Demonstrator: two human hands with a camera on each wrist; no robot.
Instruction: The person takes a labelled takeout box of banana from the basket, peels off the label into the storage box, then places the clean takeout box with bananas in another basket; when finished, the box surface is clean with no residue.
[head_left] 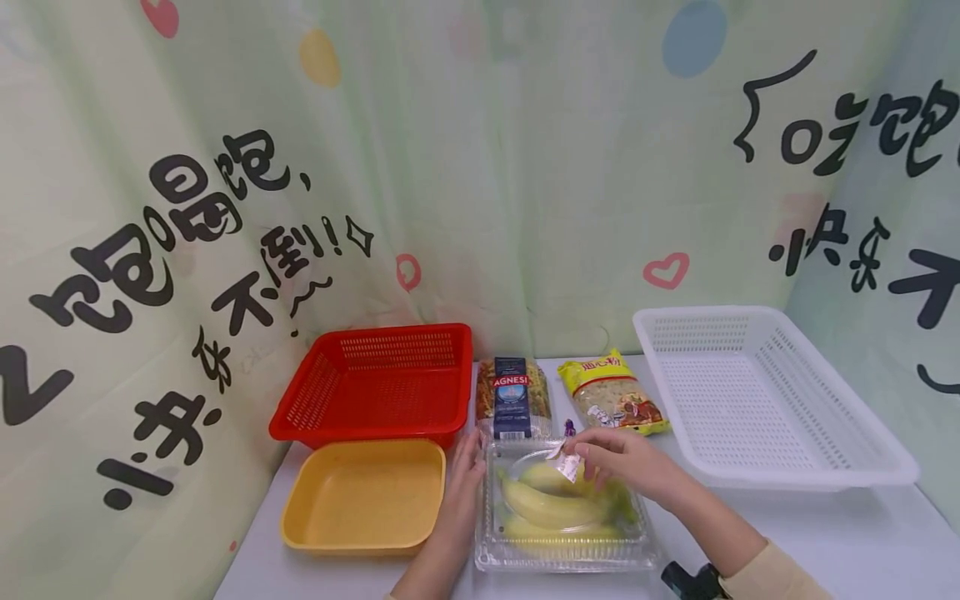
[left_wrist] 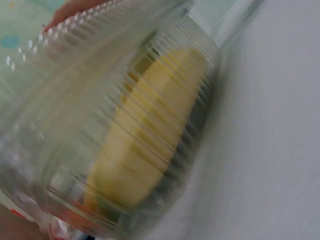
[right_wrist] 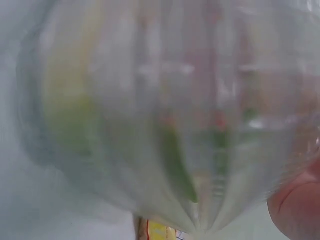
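A clear plastic clamshell box (head_left: 566, 554) stands at the front middle of the table with yellow bananas (head_left: 551, 505) inside. Its lid is down over them. My left hand (head_left: 462, 492) lies along the box's left side, fingers extended. Above the lid, my right hand (head_left: 622, 460) pinches a small shiny packet (head_left: 567, 467) with white-pink and purple parts; its exact kind is unclear. Through the ribbed box wall, a banana (left_wrist: 150, 130) shows in the left wrist view. The right wrist view is blurred, with a fingertip (right_wrist: 297, 205) beside the box.
Behind the box lie a pasta bag (head_left: 513, 400) and a yellow-and-red food bag (head_left: 611, 392). A red basket (head_left: 450, 417) and a yellow tub (head_left: 363, 546) stand at left. The white basket (head_left: 810, 475) is at right, with a curtain (head_left: 525, 208) behind the table.
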